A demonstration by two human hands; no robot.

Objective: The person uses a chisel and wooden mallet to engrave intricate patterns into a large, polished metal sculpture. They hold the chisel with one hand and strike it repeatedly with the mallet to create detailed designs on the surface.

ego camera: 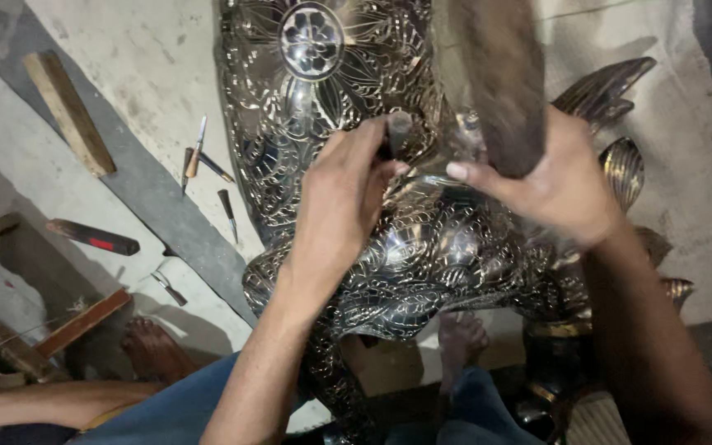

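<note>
Head view: the left hand (pixel 344 194) is closed around a dark metal punch (pixel 397 133) set on the shiny engraved metal figure (pixel 422 247). The right hand (pixel 558 185) grips a blurred wooden mallet (pixel 496 82). Chisels (pixel 203 161) lie on the concrete floor (pixel 150 66).

bare floor (pixel 150 74) left; chisels (pixel 203 165) beside metalwork (pixel 422 247).

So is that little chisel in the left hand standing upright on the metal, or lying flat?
Roughly upright: the left hand grips the chisel, butt end up, tip hidden against the engraved metal piece.
</note>
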